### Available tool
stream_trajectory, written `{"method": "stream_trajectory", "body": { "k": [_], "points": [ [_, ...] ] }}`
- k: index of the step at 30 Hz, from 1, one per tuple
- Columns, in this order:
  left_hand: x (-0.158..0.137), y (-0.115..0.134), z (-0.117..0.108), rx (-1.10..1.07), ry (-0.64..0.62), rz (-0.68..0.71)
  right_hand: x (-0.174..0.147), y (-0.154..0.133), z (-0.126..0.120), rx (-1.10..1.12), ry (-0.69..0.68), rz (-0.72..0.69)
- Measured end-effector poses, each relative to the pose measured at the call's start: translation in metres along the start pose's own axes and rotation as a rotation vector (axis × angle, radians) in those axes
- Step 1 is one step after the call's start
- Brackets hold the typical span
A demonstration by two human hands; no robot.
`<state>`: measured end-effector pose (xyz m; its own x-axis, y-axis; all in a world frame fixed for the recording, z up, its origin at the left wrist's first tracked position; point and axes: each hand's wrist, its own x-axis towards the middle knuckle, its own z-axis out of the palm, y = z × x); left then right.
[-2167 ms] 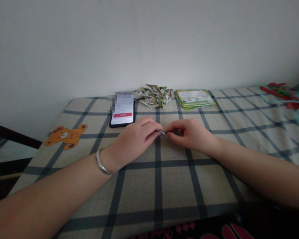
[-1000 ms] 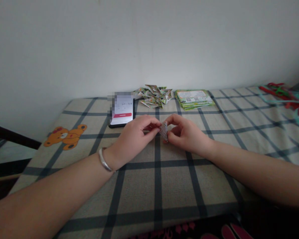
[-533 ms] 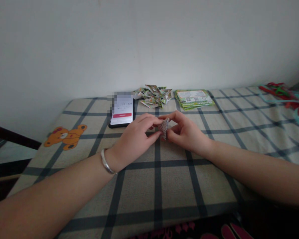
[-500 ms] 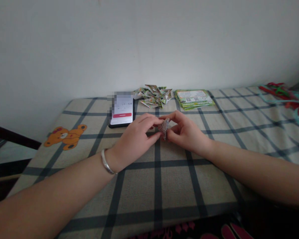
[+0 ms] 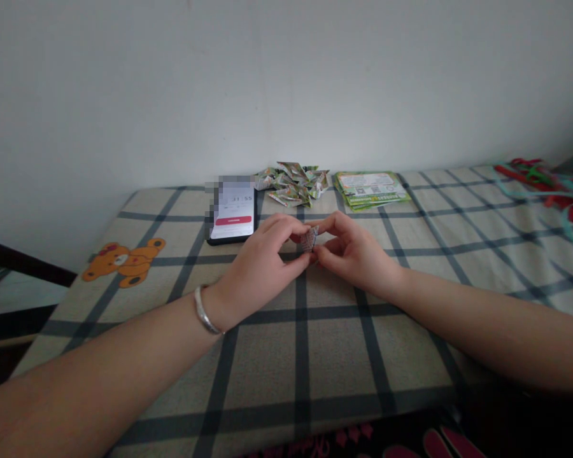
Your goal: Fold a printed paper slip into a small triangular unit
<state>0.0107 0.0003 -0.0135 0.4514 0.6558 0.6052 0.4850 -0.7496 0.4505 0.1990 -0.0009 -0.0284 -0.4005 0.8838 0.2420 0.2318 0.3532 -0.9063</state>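
Between my two hands is a small folded piece of printed paper (image 5: 309,240), greyish with fine text, held just above the checked cloth. My left hand (image 5: 262,261), with a silver bangle at the wrist, pinches its left side between thumb and fingers. From the right, my right hand (image 5: 358,251) grips the opposite edge, thumb low and index finger on top. The fingertips cover part of the paper. Behind them lies a pile of folded paper pieces (image 5: 293,187), green and white, pointed in shape.
Left of the pile a phone (image 5: 233,213) shows a running timer. A stack of green printed sheets (image 5: 372,189) lies right of the pile. Red and teal ribbons (image 5: 544,184) are at the far right. A bear picture (image 5: 127,262) decorates the checked tablecloth (image 5: 262,356); a wall rises behind.
The folded paper has turned and sits slightly further left, showing less of its lower point. My right fingertips have shifted left, closer to my left thumb.
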Motion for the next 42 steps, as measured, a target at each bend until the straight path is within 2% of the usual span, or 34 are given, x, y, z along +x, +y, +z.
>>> {"method": "stream_trajectory", "body": {
  "k": [14,24,29,32,35,42],
  "points": [
    [-0.002,-0.003,-0.001,0.075,-0.048,-0.115,0.000,-0.004,-0.002,-0.029,-0.008,0.008],
    [0.000,-0.011,-0.004,0.004,-0.083,-0.070,0.000,-0.001,-0.006,0.079,-0.016,0.043],
    [0.000,-0.013,-0.006,0.003,-0.090,-0.040,0.001,0.002,-0.006,0.059,-0.009,0.070],
    [0.001,-0.015,-0.007,0.006,-0.094,-0.014,0.000,0.003,-0.007,0.046,-0.014,0.035],
    [0.001,-0.017,-0.007,0.028,-0.098,-0.011,0.000,0.002,-0.008,-0.033,-0.015,-0.009],
    [0.001,-0.016,-0.007,0.044,-0.154,-0.043,0.002,0.000,-0.014,-0.445,0.050,-0.179]
  ]
}}
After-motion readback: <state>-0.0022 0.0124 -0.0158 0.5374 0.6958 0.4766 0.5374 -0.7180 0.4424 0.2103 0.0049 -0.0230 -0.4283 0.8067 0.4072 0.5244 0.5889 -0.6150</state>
